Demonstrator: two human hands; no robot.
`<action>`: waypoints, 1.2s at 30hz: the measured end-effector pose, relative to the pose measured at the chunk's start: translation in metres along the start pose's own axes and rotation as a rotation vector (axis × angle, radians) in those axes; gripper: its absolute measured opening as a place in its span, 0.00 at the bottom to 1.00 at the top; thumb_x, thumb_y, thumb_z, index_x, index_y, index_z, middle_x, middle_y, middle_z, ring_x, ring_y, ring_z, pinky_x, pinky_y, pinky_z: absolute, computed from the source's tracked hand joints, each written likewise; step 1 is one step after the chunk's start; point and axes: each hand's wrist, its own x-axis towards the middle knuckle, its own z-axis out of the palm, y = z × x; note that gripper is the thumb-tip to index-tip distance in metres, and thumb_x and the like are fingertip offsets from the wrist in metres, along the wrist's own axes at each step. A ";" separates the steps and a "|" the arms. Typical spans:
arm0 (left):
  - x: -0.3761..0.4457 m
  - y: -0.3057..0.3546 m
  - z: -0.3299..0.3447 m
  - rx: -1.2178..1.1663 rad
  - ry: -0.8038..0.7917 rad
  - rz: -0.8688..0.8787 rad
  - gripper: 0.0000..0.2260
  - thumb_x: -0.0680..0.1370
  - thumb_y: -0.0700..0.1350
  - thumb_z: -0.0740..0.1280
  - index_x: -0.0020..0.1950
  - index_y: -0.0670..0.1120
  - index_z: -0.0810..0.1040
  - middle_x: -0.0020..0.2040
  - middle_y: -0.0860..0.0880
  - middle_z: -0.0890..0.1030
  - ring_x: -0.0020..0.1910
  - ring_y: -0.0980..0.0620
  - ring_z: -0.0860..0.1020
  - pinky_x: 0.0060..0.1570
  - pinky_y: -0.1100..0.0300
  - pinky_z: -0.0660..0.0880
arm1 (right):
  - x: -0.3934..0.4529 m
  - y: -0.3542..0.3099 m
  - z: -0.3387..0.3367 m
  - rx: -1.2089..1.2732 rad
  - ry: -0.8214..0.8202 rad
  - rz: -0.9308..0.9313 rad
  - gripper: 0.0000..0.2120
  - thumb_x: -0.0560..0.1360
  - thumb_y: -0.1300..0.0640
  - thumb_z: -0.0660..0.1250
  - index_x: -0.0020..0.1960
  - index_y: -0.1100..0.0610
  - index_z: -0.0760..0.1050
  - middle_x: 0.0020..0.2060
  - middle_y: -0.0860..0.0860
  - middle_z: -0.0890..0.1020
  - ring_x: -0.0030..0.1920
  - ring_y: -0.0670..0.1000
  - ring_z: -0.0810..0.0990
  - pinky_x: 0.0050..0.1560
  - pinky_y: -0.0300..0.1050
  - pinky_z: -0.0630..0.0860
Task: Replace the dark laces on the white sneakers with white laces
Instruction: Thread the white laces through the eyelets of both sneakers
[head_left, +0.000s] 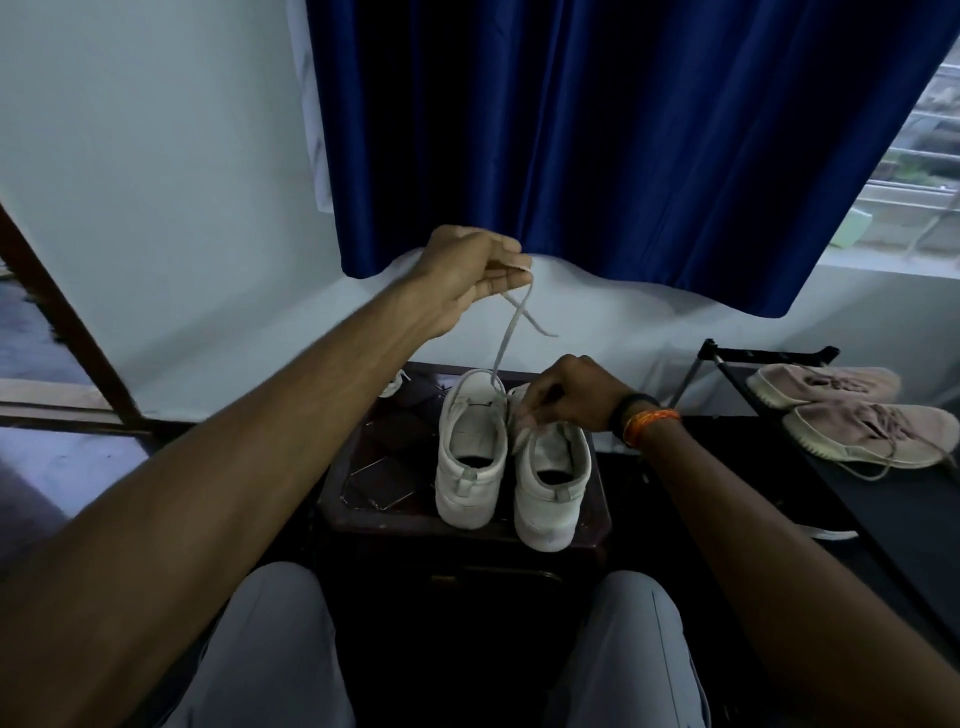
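Left sneaker and right sneaker: white. Lace: pale grey-white. Curtain: deep blue, plain. Far-right pair of shoes: dusty pink, cream soles. Wristbands: black, orange. Trousers: light grey.

Two white sneakers side by side, touching, heels toward the camera, toes pointing away, upright on a dark surface. Openings dark inside, small pull tabs at the heels. A white lace rising taut from the front of the left sneaker, pulled up well above the pair, its free end drooping to the right. Eyelets too small and dim to make out.
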 end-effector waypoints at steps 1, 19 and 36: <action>-0.002 -0.006 0.002 0.085 -0.039 0.011 0.10 0.78 0.29 0.65 0.58 0.32 0.78 0.52 0.36 0.84 0.49 0.43 0.85 0.48 0.56 0.83 | 0.000 0.003 -0.001 -0.006 0.039 0.009 0.08 0.71 0.60 0.76 0.45 0.48 0.86 0.39 0.42 0.85 0.41 0.36 0.81 0.49 0.32 0.75; -0.032 -0.147 0.002 1.226 -0.066 0.226 0.22 0.64 0.46 0.76 0.52 0.43 0.71 0.48 0.46 0.79 0.49 0.45 0.78 0.40 0.52 0.76 | -0.009 0.038 0.058 0.196 0.508 0.368 0.12 0.70 0.66 0.66 0.42 0.51 0.83 0.45 0.52 0.87 0.51 0.55 0.83 0.53 0.46 0.78; -0.021 -0.136 -0.034 1.105 0.004 0.144 0.24 0.62 0.42 0.80 0.54 0.43 0.76 0.44 0.48 0.81 0.44 0.49 0.80 0.43 0.51 0.79 | 0.011 0.041 0.096 0.284 0.621 0.328 0.14 0.71 0.70 0.65 0.49 0.57 0.85 0.48 0.54 0.86 0.55 0.57 0.81 0.49 0.38 0.71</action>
